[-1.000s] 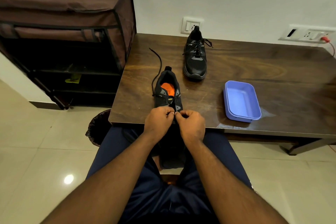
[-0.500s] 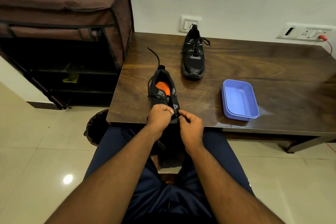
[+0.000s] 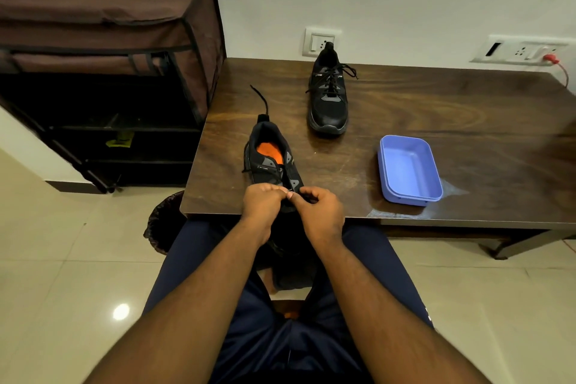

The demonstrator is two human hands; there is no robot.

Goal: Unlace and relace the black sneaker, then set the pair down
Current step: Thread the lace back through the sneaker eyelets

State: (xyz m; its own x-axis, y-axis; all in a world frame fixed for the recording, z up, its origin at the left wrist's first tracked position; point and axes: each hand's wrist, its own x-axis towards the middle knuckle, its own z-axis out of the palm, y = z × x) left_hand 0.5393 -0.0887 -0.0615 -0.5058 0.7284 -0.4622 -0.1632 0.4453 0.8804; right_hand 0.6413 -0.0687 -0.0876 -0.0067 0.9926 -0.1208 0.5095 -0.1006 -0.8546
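A black sneaker with an orange insole (image 3: 271,159) lies at the table's near edge, toe towards me. Its black lace (image 3: 261,100) trails loose past the heel. My left hand (image 3: 263,206) and my right hand (image 3: 321,212) meet over the toe end, both with curled fingers that pinch the lace at the lowest eyelets. The toe itself is hidden under my hands. The second black sneaker (image 3: 328,93), fully laced, stands farther back near the wall.
A shallow blue plastic tray (image 3: 408,170) sits on the dark wooden table (image 3: 452,121) to the right of the shoes. A brown fabric shoe rack (image 3: 103,72) stands left of the table. A dark bin (image 3: 165,221) is under the table's left corner.
My hands stay at the toe of the near sneaker, working the lace; the fingers shifted slightly. The lace tail beyond the heel lies a little differently.
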